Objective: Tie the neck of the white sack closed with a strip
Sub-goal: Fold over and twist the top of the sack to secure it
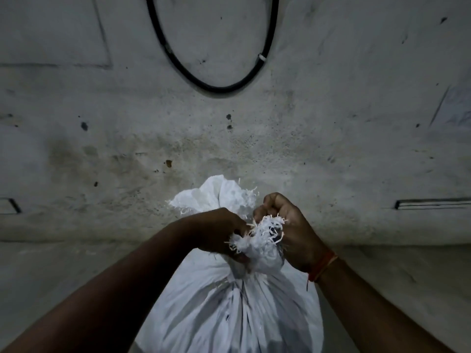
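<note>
In the head view, on the concrete floor [76,276], the white sack [229,314] is standing with its neck [251,266] already bunched; left hand [219,233] is gripping it, right hand [288,225] is clutching a frayed strip [267,230]; any knot is hidden, so tying is judged unfinished

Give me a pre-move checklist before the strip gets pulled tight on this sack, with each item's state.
1. Neck of the white sack gathered: ok.
2. Left hand grips the neck: ok.
3. Right hand grips the frayed white strip: ok.
4. Strip wrapped fully round the neck: cannot tell, hands hide it.
5. Knot formed: cannot tell.
6. Sack standing upright by the wall: ok.
</note>
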